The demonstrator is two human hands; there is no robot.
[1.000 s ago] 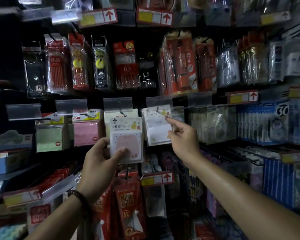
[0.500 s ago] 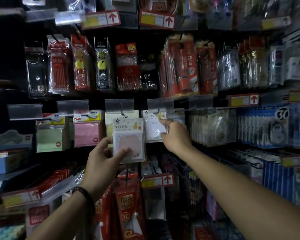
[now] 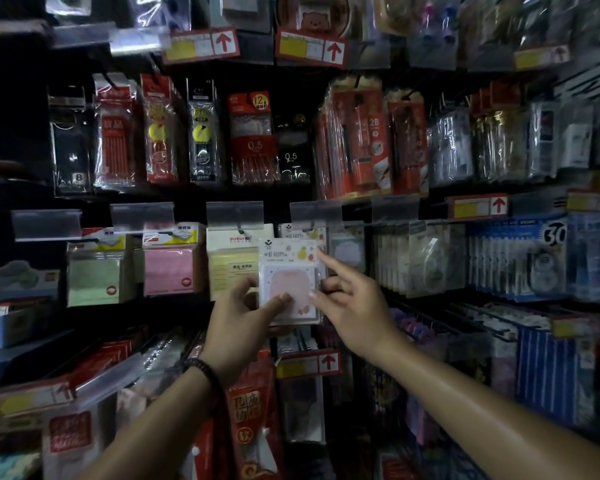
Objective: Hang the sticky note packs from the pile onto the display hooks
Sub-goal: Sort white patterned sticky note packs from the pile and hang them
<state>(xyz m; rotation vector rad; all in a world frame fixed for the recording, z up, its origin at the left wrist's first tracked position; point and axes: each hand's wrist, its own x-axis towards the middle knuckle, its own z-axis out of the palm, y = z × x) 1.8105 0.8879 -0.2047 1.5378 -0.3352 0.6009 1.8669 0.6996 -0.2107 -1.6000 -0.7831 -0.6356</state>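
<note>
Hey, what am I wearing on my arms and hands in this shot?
Both forearms are bare, with no sleeves in view. A dark beaded bracelet circles the left wrist. The right wrist carries nothing, and no rings show.

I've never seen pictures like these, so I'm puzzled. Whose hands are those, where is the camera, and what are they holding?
No machine here: these are a person's two hands in a dim shop, filmed by a camera worn on the head, looking forward and down. That is why you see arms but no face. The left hand grips a pack of pink sticky notes, thumb on its front. The right hand pinches its right edge, one finger pointing up. Just above is a hook for such packs. To the left hang a yellow pack, a pink pack and a green pack, with pens above.
</note>
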